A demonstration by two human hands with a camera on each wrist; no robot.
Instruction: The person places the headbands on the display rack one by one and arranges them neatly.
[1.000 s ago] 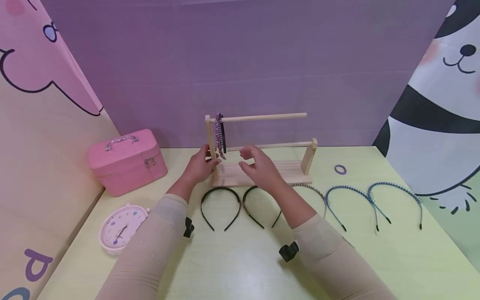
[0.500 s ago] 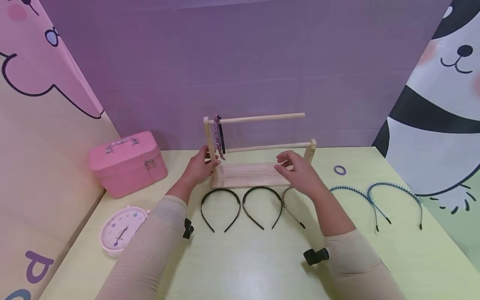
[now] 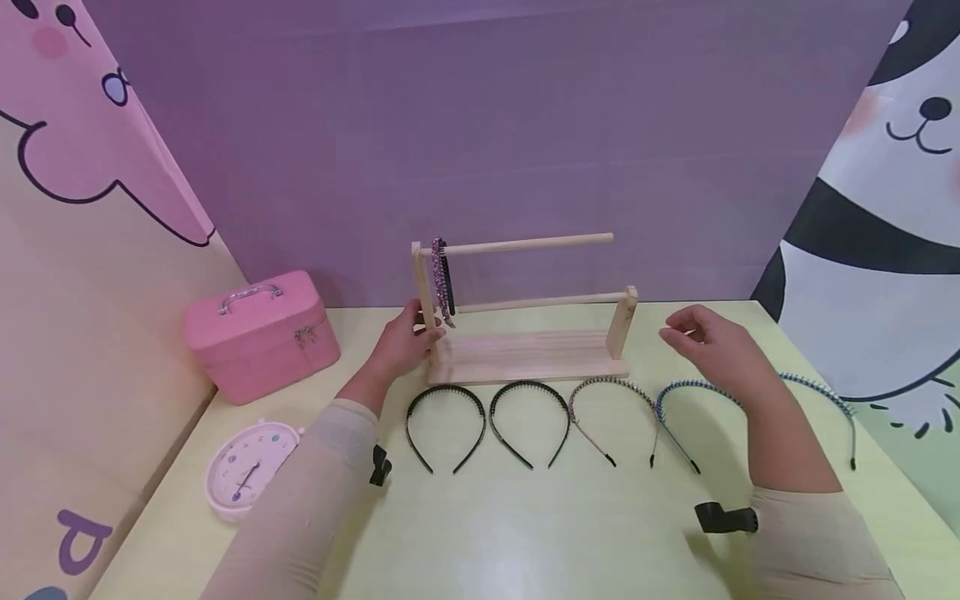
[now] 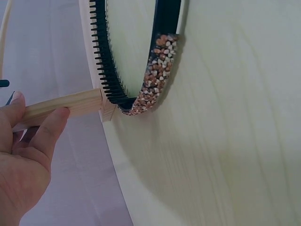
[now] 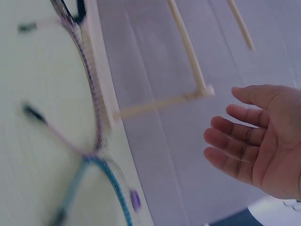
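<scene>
My left hand (image 3: 401,343) grips the left post (image 4: 70,104) of a wooden headband rack (image 3: 525,368), thumb and fingers on either side. A glittery pink headband (image 3: 438,283) and a dark one (image 3: 449,287) hang at the left end of its upper bar. My right hand (image 3: 716,348) hovers right of the rack, over the blue headbands, holding nothing; its fingers are loosely bent in the right wrist view. Along the rack's front lie two black headbands (image 3: 446,388), a brownish beaded one (image 3: 611,380) and two blue ones (image 3: 693,384), the last partly hidden by my right arm.
A pink case (image 3: 262,350) with a metal handle stands at the back left, with a pink clock (image 3: 243,475) in front of it. A purple ring (image 5: 135,200) lies near the table's back edge. A purple cloth (image 3: 487,125) hangs behind the table.
My right hand has moved right, from beside the hanging headbands, past the rack's right end, to above the blue headbands. My left hand has stayed on the post.
</scene>
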